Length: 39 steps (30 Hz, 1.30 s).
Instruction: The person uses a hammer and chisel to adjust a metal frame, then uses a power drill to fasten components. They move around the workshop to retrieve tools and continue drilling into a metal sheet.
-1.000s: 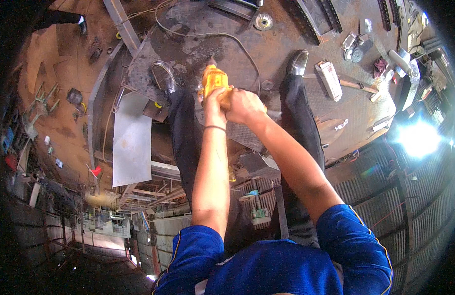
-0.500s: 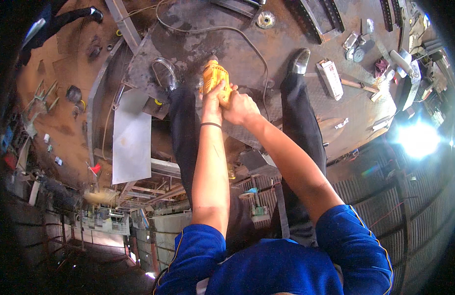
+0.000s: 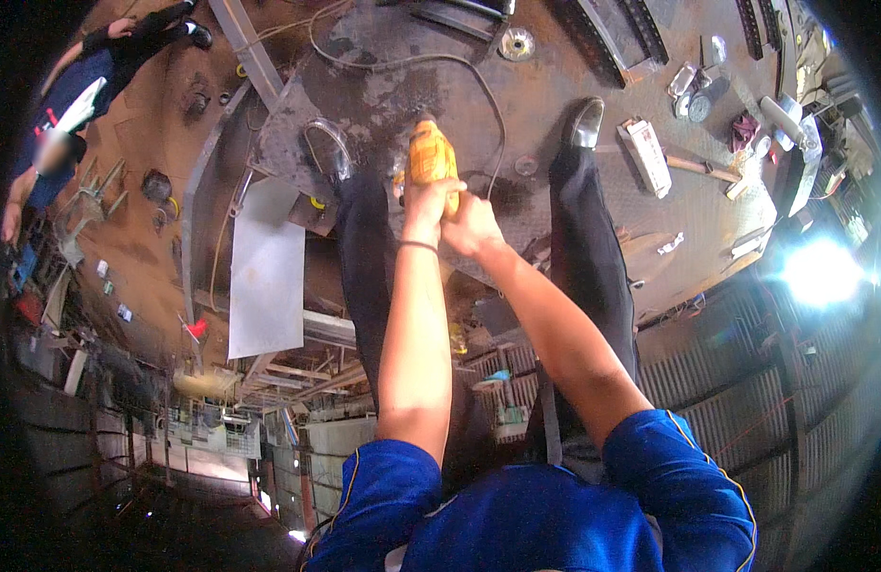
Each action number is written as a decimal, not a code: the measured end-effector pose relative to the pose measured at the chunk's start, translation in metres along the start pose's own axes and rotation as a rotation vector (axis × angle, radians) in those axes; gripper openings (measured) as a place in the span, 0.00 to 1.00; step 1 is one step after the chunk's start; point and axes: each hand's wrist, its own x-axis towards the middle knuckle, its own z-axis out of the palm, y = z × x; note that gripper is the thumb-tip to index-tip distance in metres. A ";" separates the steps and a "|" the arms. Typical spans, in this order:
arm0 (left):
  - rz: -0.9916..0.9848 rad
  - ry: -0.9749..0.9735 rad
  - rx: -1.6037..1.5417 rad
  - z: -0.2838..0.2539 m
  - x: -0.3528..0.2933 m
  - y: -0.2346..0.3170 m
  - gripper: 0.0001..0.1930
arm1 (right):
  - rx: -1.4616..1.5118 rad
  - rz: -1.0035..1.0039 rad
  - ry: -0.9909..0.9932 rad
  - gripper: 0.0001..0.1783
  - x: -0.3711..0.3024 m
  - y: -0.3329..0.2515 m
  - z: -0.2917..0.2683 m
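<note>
A yellow power drill stands between my feet, its narrow dark tip pointing down at a stained steel plate. Whether the tip touches the plate, I cannot tell. My left hand is closed around the left side of the tool's body. Lower, at its rear end, my right hand is wrapped round the grip; part of its fingers is hidden. A grey cable curves over the plate to the right of the drill.
My shoes flank the drill. A long white box and a wooden-handled hammer lie to the right. On the left are a pale metal sheet and a steel beam. Another person is at the far left.
The whole view has shifted slightly right and down. My right hand sits lower on the drill, and the drill's tilt has changed a little. More of the other person shows at upper left.
</note>
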 end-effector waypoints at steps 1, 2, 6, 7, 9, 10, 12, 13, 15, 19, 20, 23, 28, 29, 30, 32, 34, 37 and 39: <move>0.024 0.041 -0.056 0.006 -0.007 0.005 0.30 | 0.013 -0.012 0.003 0.28 0.007 0.002 -0.001; 0.000 0.032 -0.059 0.001 -0.007 -0.001 0.30 | 0.018 -0.017 -0.013 0.28 0.001 0.006 0.002; -0.038 0.001 -0.100 -0.007 -0.006 -0.007 0.30 | -0.022 0.000 -0.064 0.30 0.007 0.009 0.002; -0.047 0.000 -0.105 -0.005 -0.004 -0.005 0.29 | -0.029 -0.007 -0.073 0.32 0.010 0.008 -0.001; -0.080 -0.004 -0.134 -0.008 -0.008 -0.006 0.29 | -0.044 -0.012 -0.090 0.34 0.008 0.013 0.004; -0.094 -0.014 -0.163 -0.007 -0.006 -0.005 0.30 | -0.054 -0.018 -0.090 0.35 0.015 0.017 0.007; -0.108 -0.026 -0.190 -0.008 0.000 -0.006 0.30 | -0.077 -0.030 -0.092 0.37 0.018 0.016 0.006; -0.114 -0.028 -0.180 -0.008 0.001 -0.008 0.29 | -0.082 -0.029 -0.096 0.39 0.017 0.017 0.006; -0.132 -0.029 -0.182 -0.010 0.005 -0.010 0.28 | -0.089 -0.016 -0.107 0.42 0.016 0.011 0.000; -0.128 -0.032 -0.203 -0.008 0.006 -0.008 0.28 | -0.103 -0.003 -0.113 0.49 0.019 0.008 -0.002; -0.115 -0.036 -0.200 -0.007 0.006 -0.006 0.28 | -0.106 -0.008 -0.107 0.50 0.020 0.007 -0.002; -0.134 -0.023 -0.218 -0.006 0.004 -0.003 0.28 | -0.109 0.024 -0.122 0.50 0.018 0.004 -0.004; -0.150 -0.025 -0.204 -0.008 0.008 -0.005 0.25 | -0.123 0.008 -0.115 0.49 0.020 0.004 -0.001; -0.159 -0.020 -0.195 -0.008 0.009 -0.005 0.24 | -0.121 0.018 -0.118 0.49 0.021 0.001 -0.003; -0.171 -0.030 -0.215 -0.008 0.010 -0.004 0.23 | -0.144 0.010 -0.112 0.48 0.020 -0.002 -0.006; -0.194 -0.045 -0.260 -0.010 0.011 -0.004 0.21 | -0.193 -0.008 -0.104 0.46 0.018 -0.009 -0.015; -0.194 -0.161 -0.542 -0.020 0.011 -0.020 0.19 | -0.429 -0.055 -0.188 0.41 0.014 -0.029 -0.035; -0.134 -0.157 -0.747 -0.001 0.002 -0.036 0.21 | -0.608 -0.197 -0.195 0.38 0.022 -0.029 -0.048; -0.121 -0.146 -0.803 0.005 0.003 -0.041 0.20 | -0.585 -0.220 -0.194 0.40 0.021 -0.027 -0.052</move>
